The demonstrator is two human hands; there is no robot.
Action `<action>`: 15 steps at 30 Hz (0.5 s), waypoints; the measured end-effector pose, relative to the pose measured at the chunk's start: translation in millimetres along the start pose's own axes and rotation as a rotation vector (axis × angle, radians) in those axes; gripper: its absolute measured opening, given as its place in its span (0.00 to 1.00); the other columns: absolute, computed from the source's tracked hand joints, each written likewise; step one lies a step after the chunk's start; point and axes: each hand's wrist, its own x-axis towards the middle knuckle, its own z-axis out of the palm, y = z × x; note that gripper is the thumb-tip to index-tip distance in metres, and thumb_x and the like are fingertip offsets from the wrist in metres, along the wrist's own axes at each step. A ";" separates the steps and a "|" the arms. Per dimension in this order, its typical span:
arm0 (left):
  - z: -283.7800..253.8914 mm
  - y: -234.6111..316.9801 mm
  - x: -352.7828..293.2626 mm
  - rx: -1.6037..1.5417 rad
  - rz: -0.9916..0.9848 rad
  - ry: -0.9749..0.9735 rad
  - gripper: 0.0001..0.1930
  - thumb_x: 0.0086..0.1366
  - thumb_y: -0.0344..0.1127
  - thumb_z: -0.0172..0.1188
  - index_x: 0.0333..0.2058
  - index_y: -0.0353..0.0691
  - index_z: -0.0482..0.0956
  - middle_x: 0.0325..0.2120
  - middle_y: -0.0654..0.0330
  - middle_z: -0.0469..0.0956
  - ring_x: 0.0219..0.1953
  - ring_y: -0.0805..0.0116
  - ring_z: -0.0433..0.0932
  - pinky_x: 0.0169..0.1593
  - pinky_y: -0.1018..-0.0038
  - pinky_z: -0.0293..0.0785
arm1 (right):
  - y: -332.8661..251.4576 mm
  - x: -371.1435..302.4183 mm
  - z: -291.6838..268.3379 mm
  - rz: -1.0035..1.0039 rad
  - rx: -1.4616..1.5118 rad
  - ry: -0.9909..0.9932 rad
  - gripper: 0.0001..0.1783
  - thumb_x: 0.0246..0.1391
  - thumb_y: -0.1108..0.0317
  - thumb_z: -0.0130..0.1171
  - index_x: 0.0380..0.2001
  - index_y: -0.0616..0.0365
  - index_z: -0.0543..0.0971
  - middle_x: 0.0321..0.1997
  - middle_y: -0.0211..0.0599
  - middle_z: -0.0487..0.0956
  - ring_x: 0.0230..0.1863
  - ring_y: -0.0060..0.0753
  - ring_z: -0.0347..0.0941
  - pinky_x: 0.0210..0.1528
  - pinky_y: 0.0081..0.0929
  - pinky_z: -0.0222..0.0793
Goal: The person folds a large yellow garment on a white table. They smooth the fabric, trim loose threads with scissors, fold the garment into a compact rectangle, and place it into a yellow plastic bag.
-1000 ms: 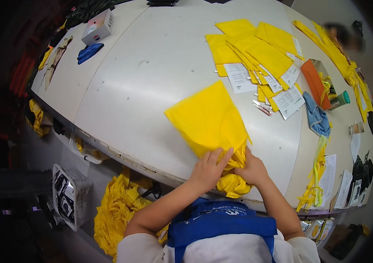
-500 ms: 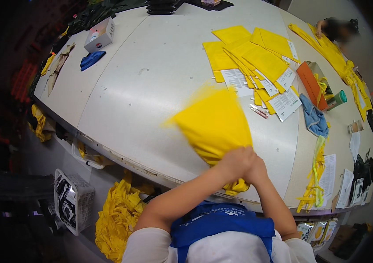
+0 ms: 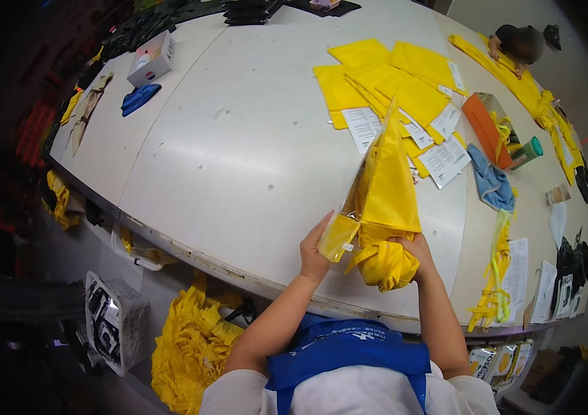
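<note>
In front of me, above the near side of the table, I hold a yellow fabric bag (image 3: 391,190) with a clear plastic panel along its left side. My left hand (image 3: 313,254) is closed on its lower left corner, where a small white tag hangs. On the other side, my right hand (image 3: 416,253) grips the bag near its lower right corner; some of those fingers are hidden by cloth. Bunched yellow fabric (image 3: 385,268) hangs below the bag between both hands. Just beyond the bag's tip lie several flat yellow pouches (image 3: 418,97) with white printed sheets (image 3: 445,162).
The pale table (image 3: 239,138) curves away to both sides. On the right stand an orange box (image 3: 485,128), a green-lidded container (image 3: 528,151) and a blue cloth (image 3: 491,180). Yellow fabric (image 3: 190,346) is heaped below the table edge. Another person (image 3: 519,47) leans in at far right.
My hands, close together before, have moved apart. The bag, blurred and spread leftward earlier, now points away from me with its clear panel showing. The other person has leaned further into view.
</note>
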 end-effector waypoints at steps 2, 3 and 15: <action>16.8 13.7 -6.8 -0.048 -0.073 0.054 0.23 0.57 0.24 0.60 0.53 0.36 0.73 0.42 0.55 0.80 0.41 0.68 0.79 0.44 0.77 0.74 | 4.7 6.1 -0.7 -0.032 -0.031 0.023 0.25 0.48 0.74 0.58 0.52 0.65 0.69 0.47 0.40 0.76 0.44 0.32 0.75 0.44 0.28 0.72; 22.4 12.5 -8.7 0.066 -0.087 0.037 0.23 0.57 0.23 0.59 0.53 0.37 0.73 0.41 0.55 0.80 0.41 0.68 0.79 0.44 0.77 0.74 | 7.6 9.4 -0.8 -0.064 -0.071 0.039 0.25 0.48 0.74 0.57 0.52 0.65 0.69 0.47 0.40 0.76 0.44 0.32 0.75 0.44 0.27 0.72; 44.7 2.6 -59.0 0.172 -0.201 -0.050 0.10 0.56 0.24 0.60 0.38 0.39 0.76 0.33 0.53 0.78 0.35 0.61 0.78 0.38 0.71 0.74 | 18.2 6.4 -7.0 0.008 0.100 0.153 0.21 0.53 0.68 0.57 0.50 0.64 0.72 0.45 0.37 0.77 0.40 0.32 0.77 0.41 0.29 0.74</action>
